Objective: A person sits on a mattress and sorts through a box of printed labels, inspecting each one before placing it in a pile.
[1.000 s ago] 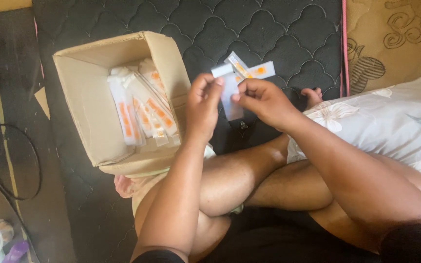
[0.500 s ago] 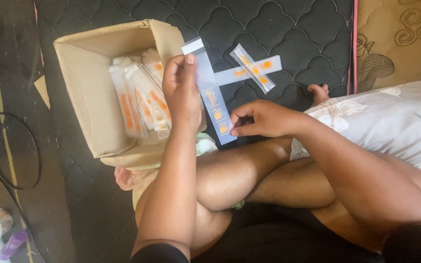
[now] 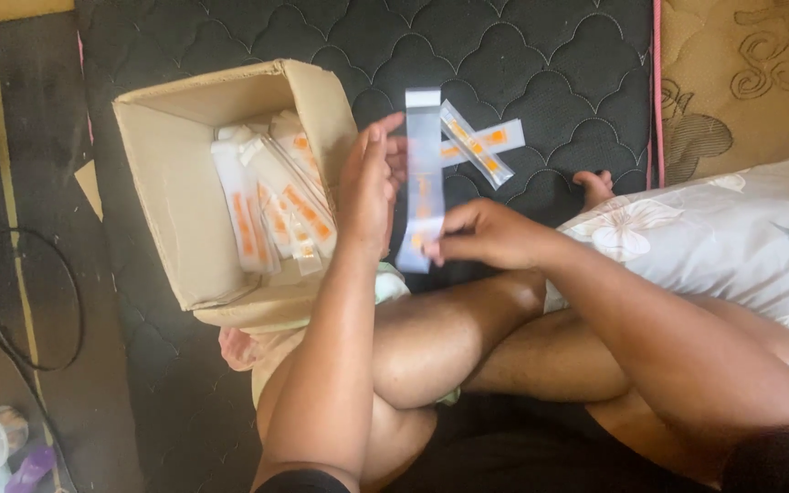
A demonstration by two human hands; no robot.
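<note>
Glossy clear plastic sleeve (image 3: 423,173), matt cardboard box (image 3: 175,210).

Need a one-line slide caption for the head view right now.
Both hands, left hand and right hand, hold a long clear packet beside an open cardboard box.
</note>
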